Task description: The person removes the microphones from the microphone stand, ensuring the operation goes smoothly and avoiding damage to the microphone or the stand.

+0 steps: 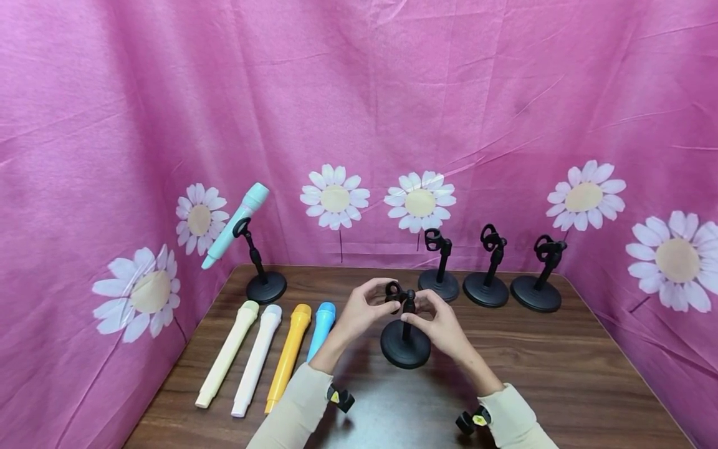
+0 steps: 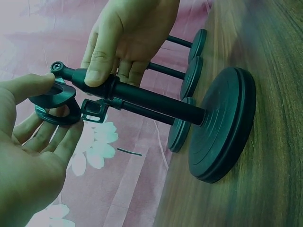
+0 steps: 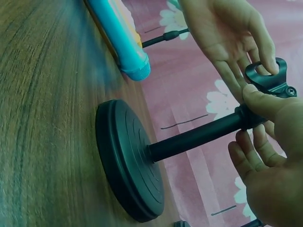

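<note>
A black desktop microphone stand [image 1: 406, 345] with a round base stands upright in the middle of the wooden table. My left hand [image 1: 366, 310] pinches its clip [image 2: 56, 101] between thumb and fingers. On the upper part of the pole, just below the clip joint, my right hand [image 1: 443, 324] grips with its thumb on the near side, as the left wrist view shows. The right wrist view shows the stand's base [image 3: 128, 161] on the table and the pole rising into the right hand's fingers [image 3: 258, 146].
Left of the hands lie a pale yellow microphone [image 1: 227, 354], a white one [image 1: 257, 360], an orange one [image 1: 288, 358] and a blue one [image 1: 322, 329]. At the back left, a stand [image 1: 266, 287] holds a mint microphone [image 1: 235, 226]. Three bare stands [image 1: 485, 289] line the back right.
</note>
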A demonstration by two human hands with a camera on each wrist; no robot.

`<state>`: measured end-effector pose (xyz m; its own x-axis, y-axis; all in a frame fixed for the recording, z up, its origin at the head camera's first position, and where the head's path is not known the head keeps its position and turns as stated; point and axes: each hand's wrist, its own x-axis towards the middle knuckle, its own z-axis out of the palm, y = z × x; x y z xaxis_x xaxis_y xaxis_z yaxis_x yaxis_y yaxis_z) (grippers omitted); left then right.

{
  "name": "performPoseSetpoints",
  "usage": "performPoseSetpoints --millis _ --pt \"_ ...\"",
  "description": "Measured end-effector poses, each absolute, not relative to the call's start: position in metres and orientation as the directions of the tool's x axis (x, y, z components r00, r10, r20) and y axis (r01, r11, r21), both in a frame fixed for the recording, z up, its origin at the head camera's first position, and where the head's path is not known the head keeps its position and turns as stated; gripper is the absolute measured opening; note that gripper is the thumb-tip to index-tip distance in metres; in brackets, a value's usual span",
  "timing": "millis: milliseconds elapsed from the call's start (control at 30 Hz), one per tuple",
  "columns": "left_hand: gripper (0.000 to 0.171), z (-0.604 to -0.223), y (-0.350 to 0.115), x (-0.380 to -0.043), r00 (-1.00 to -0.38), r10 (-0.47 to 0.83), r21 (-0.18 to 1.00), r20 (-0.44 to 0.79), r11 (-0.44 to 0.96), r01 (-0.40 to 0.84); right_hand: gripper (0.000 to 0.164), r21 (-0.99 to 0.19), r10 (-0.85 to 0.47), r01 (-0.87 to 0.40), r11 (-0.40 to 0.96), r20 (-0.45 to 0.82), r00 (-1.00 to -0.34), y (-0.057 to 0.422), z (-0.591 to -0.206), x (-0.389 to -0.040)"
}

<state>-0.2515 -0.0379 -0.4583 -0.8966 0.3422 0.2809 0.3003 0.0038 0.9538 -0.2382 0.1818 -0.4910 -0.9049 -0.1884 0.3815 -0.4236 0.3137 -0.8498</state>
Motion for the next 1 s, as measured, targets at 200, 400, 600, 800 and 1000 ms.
performPoseSetpoints --millis 200,400,600,800,1000 --pt "0.042 -0.457 -0.038 -0.250 -0.906 0.342 0.965 0.249 -0.009 0.262 0.036 -0.883 -0.218 -0.397 0.251 0.349 -0.912 0.184 -0.490 -0.236" --pt "0.043 -0.458 -0.037 -0.250 -0.906 0.337 0.963 0.256 -0.006 0.270 0.038 -0.874 -0.213 -0.467 0.131 0.436 -0.874 0.186 -0.491 -0.235" --pt "0.044 -0.458 -0.037 -0.252 -0.902 0.339 0.959 0.266 0.004 0.284 0.033 -0.849 -0.168 -0.485 0.211 0.457 -0.873 0.182 -0.493 -0.238" --pt "0.044 -0.458 -0.038 -0.252 -0.904 0.342 0.962 0.257 0.003 0.274 0.042 -0.885 -0.126 -0.372 0.279 0.350 -0.928 0.176 -0.494 -0.238" --pt "0.043 -0.459 -0.038 -0.251 -0.903 0.345 0.963 0.255 -0.006 0.269 0.038 -0.897 -0.171 -0.390 0.207 0.360 -0.917 0.180 -0.493 -0.235"
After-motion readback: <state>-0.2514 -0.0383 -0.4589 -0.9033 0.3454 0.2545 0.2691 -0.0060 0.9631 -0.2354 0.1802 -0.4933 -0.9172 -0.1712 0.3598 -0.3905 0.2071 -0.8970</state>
